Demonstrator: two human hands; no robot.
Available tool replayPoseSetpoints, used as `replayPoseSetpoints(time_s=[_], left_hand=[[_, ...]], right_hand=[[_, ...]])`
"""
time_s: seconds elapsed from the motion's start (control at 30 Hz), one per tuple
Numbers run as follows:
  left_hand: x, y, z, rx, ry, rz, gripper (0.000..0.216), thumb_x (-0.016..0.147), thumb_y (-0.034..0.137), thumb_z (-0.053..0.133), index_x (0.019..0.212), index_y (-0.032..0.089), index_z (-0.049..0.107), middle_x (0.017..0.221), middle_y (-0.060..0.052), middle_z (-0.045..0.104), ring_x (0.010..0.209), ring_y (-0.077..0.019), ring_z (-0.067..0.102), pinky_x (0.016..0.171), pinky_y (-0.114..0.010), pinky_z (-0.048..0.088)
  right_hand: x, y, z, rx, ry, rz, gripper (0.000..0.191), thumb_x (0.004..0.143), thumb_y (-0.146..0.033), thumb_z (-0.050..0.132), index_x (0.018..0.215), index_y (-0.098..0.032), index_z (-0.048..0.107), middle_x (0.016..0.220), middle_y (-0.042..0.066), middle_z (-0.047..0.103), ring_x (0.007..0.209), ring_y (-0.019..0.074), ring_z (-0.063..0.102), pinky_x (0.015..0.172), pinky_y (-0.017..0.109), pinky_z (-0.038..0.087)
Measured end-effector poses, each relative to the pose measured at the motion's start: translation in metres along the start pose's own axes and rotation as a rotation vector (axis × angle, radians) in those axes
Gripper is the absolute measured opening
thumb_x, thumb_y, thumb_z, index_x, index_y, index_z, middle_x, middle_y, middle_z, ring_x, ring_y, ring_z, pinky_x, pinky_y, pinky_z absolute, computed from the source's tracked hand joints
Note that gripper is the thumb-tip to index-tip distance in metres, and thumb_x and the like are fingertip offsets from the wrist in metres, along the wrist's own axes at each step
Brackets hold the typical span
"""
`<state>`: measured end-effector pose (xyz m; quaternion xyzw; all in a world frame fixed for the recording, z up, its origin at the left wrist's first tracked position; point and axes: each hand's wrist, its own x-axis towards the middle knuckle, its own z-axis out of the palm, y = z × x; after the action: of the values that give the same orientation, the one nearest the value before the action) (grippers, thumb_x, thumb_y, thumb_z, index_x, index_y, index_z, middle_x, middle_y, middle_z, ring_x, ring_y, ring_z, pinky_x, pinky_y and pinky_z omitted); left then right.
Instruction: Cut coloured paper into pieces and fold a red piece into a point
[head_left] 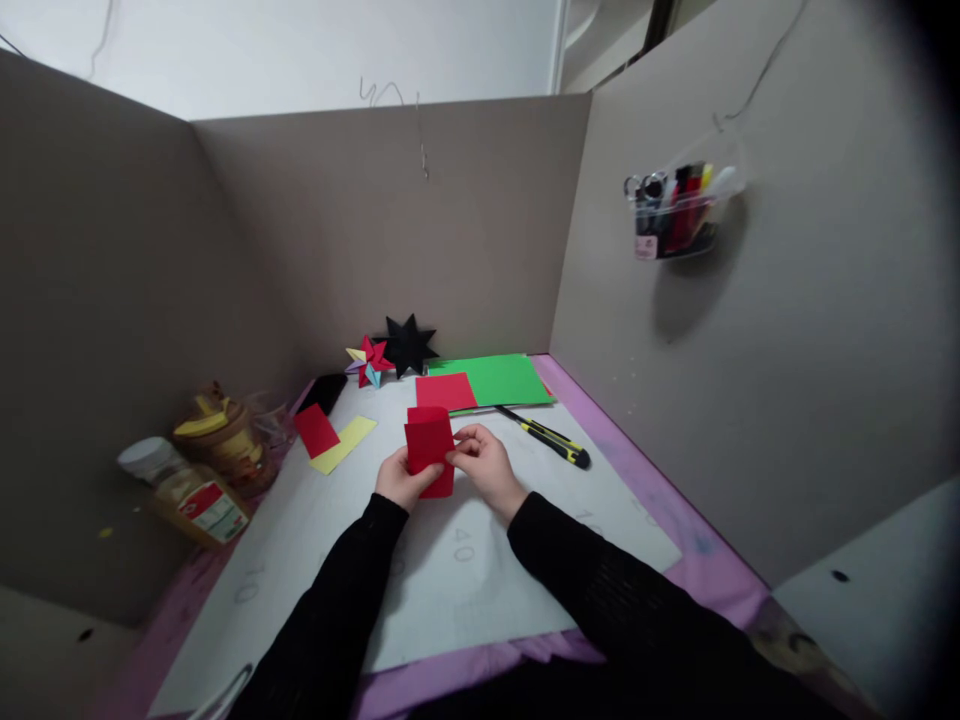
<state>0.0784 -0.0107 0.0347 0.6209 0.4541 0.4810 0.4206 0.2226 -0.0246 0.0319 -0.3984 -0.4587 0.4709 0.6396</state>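
A folded piece of red paper (pixel 429 440) is held upright above the white mat, between both hands. My left hand (pixel 403 478) grips its lower left side, the thumb lying across the front. On the right edge, my right hand (pixel 486 462) pinches the paper between thumb and fingertips. Part of the paper's top edge shows a second layer behind the front one. Just beyond it lie a red sheet (pixel 446 391) and a green sheet (pixel 502 380). A black and yellow utility knife (pixel 551 438) rests to the right of my right hand.
At the left are a red paper piece (pixel 316 431), a yellow strip (pixel 343 446), a dark phone (pixel 327 391), a glue bottle (pixel 187 495) and a brown pot (pixel 229 440). Paper stars, multicoloured (pixel 369 361) and black (pixel 409 346), stand behind. A bin (pixel 679 215) hangs on the right wall.
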Motion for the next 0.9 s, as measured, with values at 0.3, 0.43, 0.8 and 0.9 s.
replayPoseSetpoints(time_s=[0.3,0.43,0.8,0.9], left_hand=[[-0.005,0.012,-0.002,0.237,-0.071,0.075,0.040,0.059,0.030,0.068,0.094,0.011,0.065,0.079,-0.004,0.070,0.066,-0.0192,0.063,0.061,-0.027,0.049],[-0.007,0.012,0.001,0.208,-0.144,0.052,0.037,0.059,0.029,0.069,0.090,0.011,0.065,0.078,-0.004,0.070,0.066,-0.0192,0.063,0.060,-0.026,0.050],[-0.001,0.007,-0.002,0.037,0.077,-0.044,0.042,0.055,0.036,0.072,0.087,0.010,0.065,0.081,-0.008,0.071,0.070,-0.0219,0.064,0.064,-0.031,0.051],[-0.002,0.008,-0.002,0.004,0.100,-0.041,0.041,0.054,0.035,0.074,0.085,0.011,0.065,0.079,-0.008,0.071,0.069,-0.0222,0.065,0.064,-0.031,0.051]], right_hand=[[0.009,-0.003,-0.002,0.238,0.100,-0.009,0.035,0.058,-0.020,0.072,0.085,-0.020,0.049,0.058,-0.007,0.057,0.055,0.0095,0.054,0.063,0.025,0.043],[0.018,-0.020,-0.012,0.255,0.175,-0.070,0.036,0.058,-0.020,0.073,0.084,-0.020,0.048,0.060,-0.006,0.059,0.057,0.0097,0.055,0.068,0.026,0.044],[0.012,-0.002,-0.008,0.014,0.005,-0.052,0.019,0.068,-0.033,0.064,0.078,-0.017,0.059,0.070,-0.001,0.057,0.065,0.0113,0.050,0.066,0.025,0.040],[0.003,0.008,0.001,-0.078,-0.026,-0.047,0.020,0.072,-0.036,0.060,0.067,-0.017,0.058,0.067,-0.001,0.056,0.065,0.0124,0.049,0.066,0.026,0.040]])
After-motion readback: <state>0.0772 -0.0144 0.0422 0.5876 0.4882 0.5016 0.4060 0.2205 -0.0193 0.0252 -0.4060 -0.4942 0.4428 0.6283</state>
